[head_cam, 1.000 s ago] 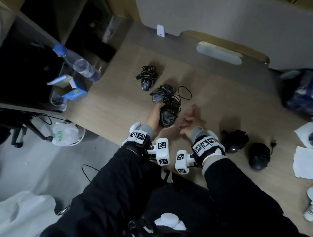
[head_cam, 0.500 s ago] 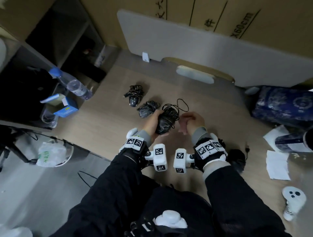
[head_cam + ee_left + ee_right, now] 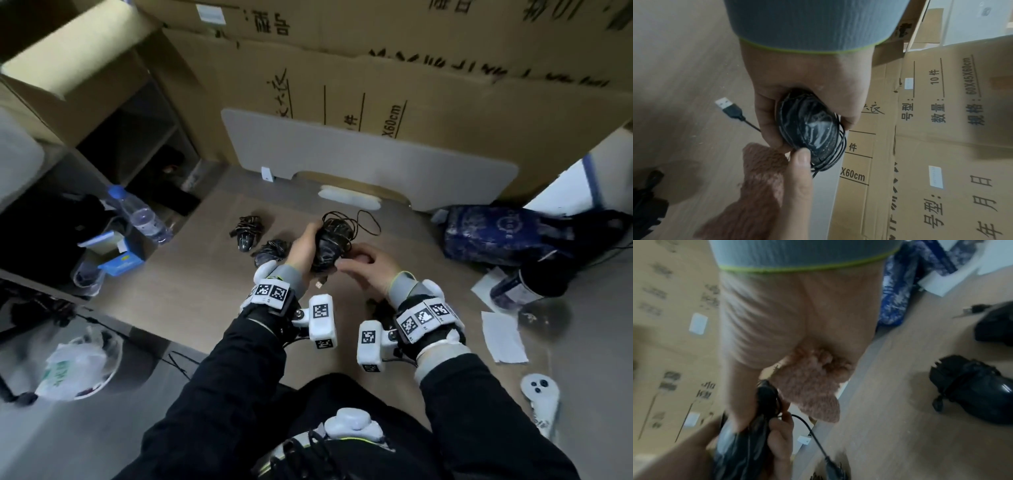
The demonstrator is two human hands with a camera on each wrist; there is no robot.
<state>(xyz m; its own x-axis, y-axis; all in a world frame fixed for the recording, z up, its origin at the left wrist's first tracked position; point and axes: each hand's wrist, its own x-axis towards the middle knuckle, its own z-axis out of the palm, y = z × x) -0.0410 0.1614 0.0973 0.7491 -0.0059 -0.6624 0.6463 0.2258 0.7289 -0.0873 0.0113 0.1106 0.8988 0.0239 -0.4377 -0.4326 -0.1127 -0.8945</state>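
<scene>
My left hand (image 3: 303,245) grips a black mouse (image 3: 329,246) with its thin cable wound round it, held above the wooden table (image 3: 191,281). In the left wrist view the mouse (image 3: 809,128) fills the palm and its USB plug (image 3: 725,104) dangles free. My right hand (image 3: 359,265) holds a pink fuzzy cloth (image 3: 760,186) and its thumb touches the mouse's near end. The cloth (image 3: 813,386) bunches under the right palm in the right wrist view, next to the mouse (image 3: 748,443). The plug (image 3: 320,285) hangs between my wrists.
Two more cable-wrapped mice (image 3: 245,229) (image 3: 270,248) lie left of my hands, and two others (image 3: 972,392) (image 3: 995,326) lie to the right. A water bottle (image 3: 140,216), blue bag (image 3: 496,233), paper sheets (image 3: 501,337) and white controller (image 3: 541,401) ring the table. Cardboard boxes (image 3: 376,85) stand behind.
My left hand has lifted the mouse off the table and turned it upright. My right hand has come in against it with the cloth. The head view has tilted up.
</scene>
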